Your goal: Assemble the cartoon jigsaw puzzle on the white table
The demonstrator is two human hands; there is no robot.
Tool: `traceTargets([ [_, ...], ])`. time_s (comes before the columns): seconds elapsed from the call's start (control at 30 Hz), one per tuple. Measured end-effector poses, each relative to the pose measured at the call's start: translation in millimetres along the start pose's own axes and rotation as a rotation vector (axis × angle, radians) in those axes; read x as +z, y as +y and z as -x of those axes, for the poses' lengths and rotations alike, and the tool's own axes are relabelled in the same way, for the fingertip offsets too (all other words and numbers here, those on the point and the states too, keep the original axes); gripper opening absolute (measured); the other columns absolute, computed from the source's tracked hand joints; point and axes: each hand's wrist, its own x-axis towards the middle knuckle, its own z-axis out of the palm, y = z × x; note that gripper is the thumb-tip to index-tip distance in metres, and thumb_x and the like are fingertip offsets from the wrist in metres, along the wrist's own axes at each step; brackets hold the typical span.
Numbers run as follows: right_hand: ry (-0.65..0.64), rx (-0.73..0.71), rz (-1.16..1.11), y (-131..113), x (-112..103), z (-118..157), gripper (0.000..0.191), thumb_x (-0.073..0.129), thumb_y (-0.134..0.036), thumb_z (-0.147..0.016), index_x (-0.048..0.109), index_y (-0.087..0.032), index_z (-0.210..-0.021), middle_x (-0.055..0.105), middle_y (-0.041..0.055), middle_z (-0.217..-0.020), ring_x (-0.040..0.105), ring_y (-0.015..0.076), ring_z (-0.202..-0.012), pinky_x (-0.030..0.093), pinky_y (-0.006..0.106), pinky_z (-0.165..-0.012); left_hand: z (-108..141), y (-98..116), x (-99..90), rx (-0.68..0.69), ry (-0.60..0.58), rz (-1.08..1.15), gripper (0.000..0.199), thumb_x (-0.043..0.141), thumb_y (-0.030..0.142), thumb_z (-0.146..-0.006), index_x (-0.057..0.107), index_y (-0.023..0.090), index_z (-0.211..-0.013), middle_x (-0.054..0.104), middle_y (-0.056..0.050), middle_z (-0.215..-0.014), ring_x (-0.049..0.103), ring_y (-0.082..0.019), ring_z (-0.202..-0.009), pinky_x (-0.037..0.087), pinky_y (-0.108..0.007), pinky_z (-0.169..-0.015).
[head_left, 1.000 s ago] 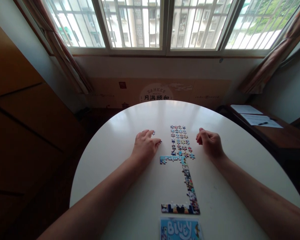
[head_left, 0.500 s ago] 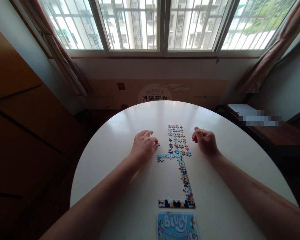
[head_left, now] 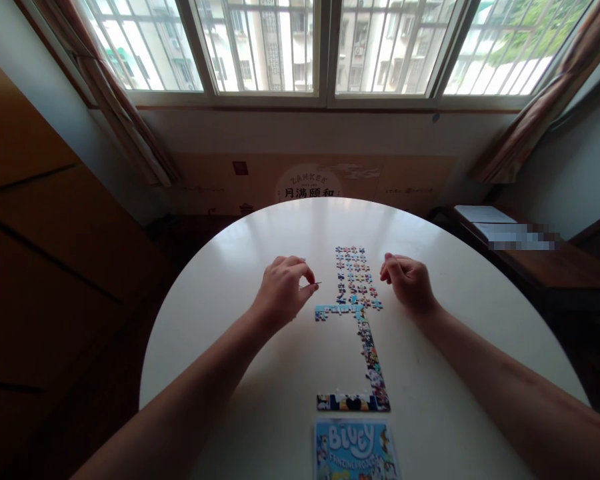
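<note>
My left hand (head_left: 286, 290) pinches a puzzle piece (head_left: 319, 284) between thumb and forefinger, seen nearly edge-on, a little above the table. To its right, several loose puzzle pieces (head_left: 354, 277) lie in rows. My right hand (head_left: 407, 281) rests on the table to the right of these rows, its fingers curled in; whether anything is inside them is hidden. Nearer to me lies a partly joined puzzle border (head_left: 373, 360), with a top strip, a right side and a bottom strip. Its left side is open table.
A blue Bluey picture card (head_left: 355, 448) lies at the near edge of the round white table (head_left: 205, 320). Beyond the table are a barred window (head_left: 265, 47) and curtains (head_left: 125, 120). A wooden bench (head_left: 540, 267) with papers stands at the right.
My left hand has turned and lifted slightly, raising the puzzle piece on edge from the table. My right hand has hardly moved. The whole view has shifted a little.
</note>
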Motion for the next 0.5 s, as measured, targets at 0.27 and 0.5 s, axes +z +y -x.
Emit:
traceTargets([
  [0.27, -0.187, -0.612, 0.098, -66.2, 12.4, 27.7, 0.007, 0.068, -0.02, -0.09, 0.073, -0.023, -0.094, 0.075, 0.0026, -0.089, 0.068, 0.0137, -0.074, 0.055, 0.028, -0.065, 12.1, 24.3, -11.6, -0.4, -0.176, 1.004, 0.026, 0.078, 0.037, -0.073, 0.061, 0.017, -0.075, 0.057, 0.003, -0.063, 0.044, -0.008, -0.053, 0.034, -0.024, -0.052],
  [0.5, -0.158, -0.695, 0.115, -70.7, 18.7, 32.8, 0.011, 0.071, -0.016, -0.089, 0.071, -0.023, -0.098, 0.075, 0.0029, -0.098, 0.071, 0.0126, -0.084, 0.059, 0.026, -0.072, 13.8, 29.7, -3.6, -0.541, -0.362, 1.179, 0.033, 0.08, 0.04, -0.069, 0.059, 0.016, -0.076, 0.06, 0.001, -0.069, 0.044, -0.007, -0.056, 0.029, -0.022, -0.051],
])
